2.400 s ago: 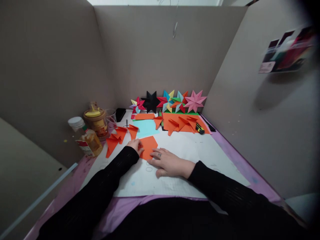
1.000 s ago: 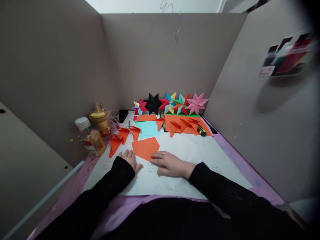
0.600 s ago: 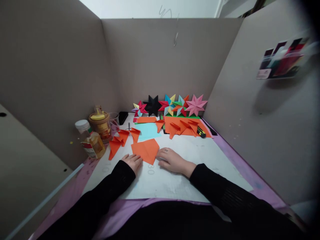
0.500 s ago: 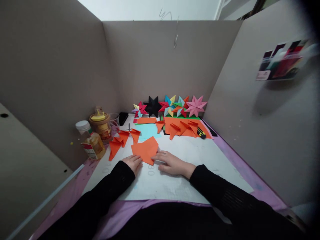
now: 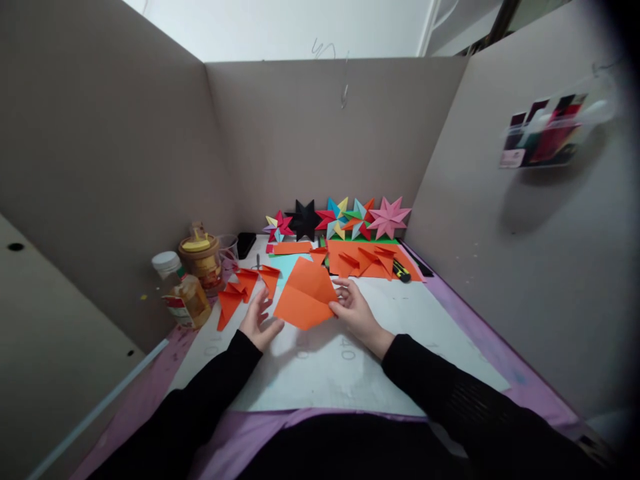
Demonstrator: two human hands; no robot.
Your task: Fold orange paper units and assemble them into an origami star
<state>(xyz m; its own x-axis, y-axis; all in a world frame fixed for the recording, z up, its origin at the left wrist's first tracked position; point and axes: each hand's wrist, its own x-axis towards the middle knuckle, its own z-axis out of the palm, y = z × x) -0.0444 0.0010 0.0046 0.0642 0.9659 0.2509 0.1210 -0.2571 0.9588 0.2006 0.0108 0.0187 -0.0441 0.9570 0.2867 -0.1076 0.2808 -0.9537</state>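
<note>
An orange sheet of paper (image 5: 306,297), creased across its middle, is held up above the white work sheet (image 5: 380,380). My right hand (image 5: 356,310) pinches its right corner between thumb and fingers. My left hand (image 5: 259,321) is beside the paper's left edge, its thumb and fingers apart and holding nothing. Folded orange paper pieces (image 5: 231,303) lie just beyond my left hand. More folded orange pieces (image 5: 375,259) rest on a stack of orange paper at the back right.
Paper stars (image 5: 391,217) lean along the back wall. A yellow-black cutter (image 5: 401,271) lies at the right. Scissors (image 5: 258,261) and light blue paper (image 5: 286,265) are near the middle back. A bottle (image 5: 183,293), a brown tub (image 5: 201,263) and a clear cup (image 5: 229,248) stand left.
The orange paper has come up off the work sheet and turned in my right hand. My left hand has risen from the table and its fingers have spread. The view has tilted slightly upward.
</note>
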